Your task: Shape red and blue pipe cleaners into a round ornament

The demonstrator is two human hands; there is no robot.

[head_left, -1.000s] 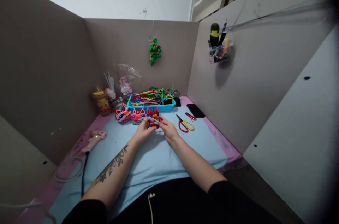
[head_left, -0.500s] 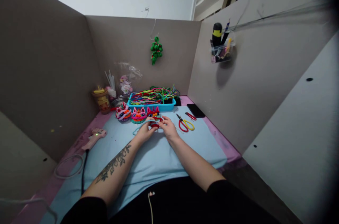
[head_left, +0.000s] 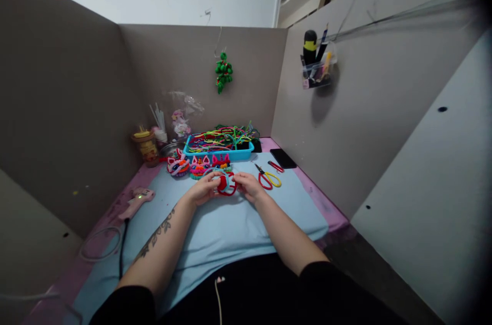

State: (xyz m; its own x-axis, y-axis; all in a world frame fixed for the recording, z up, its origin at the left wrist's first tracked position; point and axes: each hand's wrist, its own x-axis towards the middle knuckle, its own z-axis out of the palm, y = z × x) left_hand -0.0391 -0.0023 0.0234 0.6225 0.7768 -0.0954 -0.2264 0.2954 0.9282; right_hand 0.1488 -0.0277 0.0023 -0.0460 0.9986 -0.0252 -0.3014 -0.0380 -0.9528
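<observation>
Between my hands is a red and light blue pipe-cleaner piece (head_left: 223, 184), with red strands curving out on its right side. My left hand (head_left: 206, 187) grips it from the left, thumb on the red part. The fingers of my right hand (head_left: 249, 185) pinch its right side, where a red strand runs. A light blue strand loops above my left fingers. Just behind my hands stand several fuzzy animal-head figures: a pink and white one (head_left: 178, 165), one with an orange horn (head_left: 200, 166), and a red one (head_left: 221, 162) partly hidden by my hands.
A blue tray (head_left: 219, 156) full of colourful pipe cleaners stands at the back. Scissors (head_left: 269, 177), a red tool (head_left: 275, 166) and a phone (head_left: 283, 158) lie to the right. A pink glue gun (head_left: 136, 203) with its cord and a yellow cup (head_left: 147, 149) are at left.
My hands have moved slightly apart and the piece has turned, so its red and light blue face and the red strands now show. The view has shifted slightly.
</observation>
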